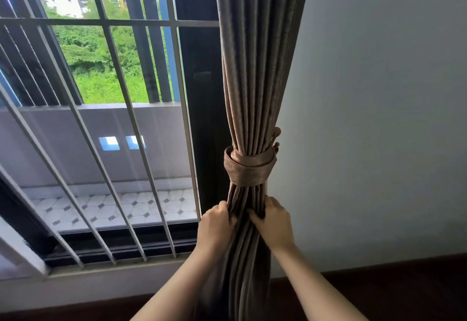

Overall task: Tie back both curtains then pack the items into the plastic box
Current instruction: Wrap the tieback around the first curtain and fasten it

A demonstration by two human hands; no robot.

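**Left hand (pixel 216 222) and right hand (pixel 271 222) grip the tied curtain (pixel 255 67)**

On my feed, both hands have their fingers curled into the gathered folds of the brown curtain, just beneath the tie-back band (pixel 249 169). The left hand holds the window side and the right hand the wall side. The band wraps snugly around the bunched fabric, and 2 small rounded ends show at its right. I see the curtain hanging between the white barred grille (pixel 111 118) and the pale wall (pixel 379 118), with dark floor (pixel 379 290) below.
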